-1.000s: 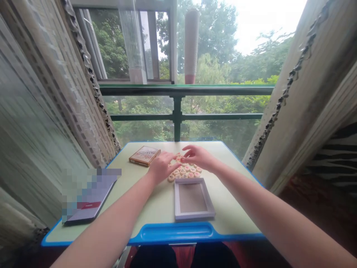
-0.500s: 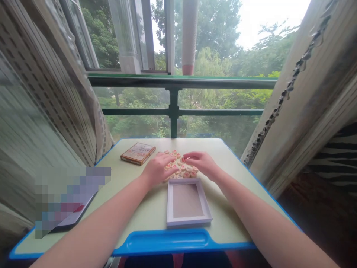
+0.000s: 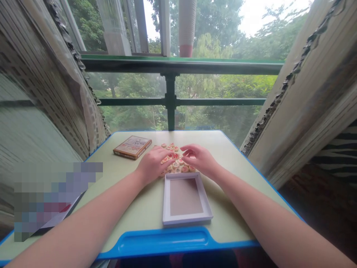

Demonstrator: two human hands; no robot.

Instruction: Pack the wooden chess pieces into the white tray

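Note:
A cluster of several round wooden chess pieces (image 3: 175,160) with red and dark characters lies on the pale green table (image 3: 240,175). My left hand (image 3: 152,165) rests on the left side of the cluster, fingers curved down onto the pieces. My right hand (image 3: 199,159) hovers at the cluster's right side, fingers bent and slightly apart, with nothing visibly in them. An empty shallow white box tray (image 3: 185,199) sits just in front of the pieces, between my forearms.
A closed orange-and-cream box lid (image 3: 132,146) lies at the back left of the table. A blurred flat item (image 3: 52,201) lies at the left edge. A blue groove (image 3: 164,240) runs along the front edge. Green railing (image 3: 178,65) and curtains surround the table.
The camera has tilted down and shifted slightly. Both hands have settled closer around the pieces; my left hand moved onto the cluster's left side, and my right hand drew nearer.

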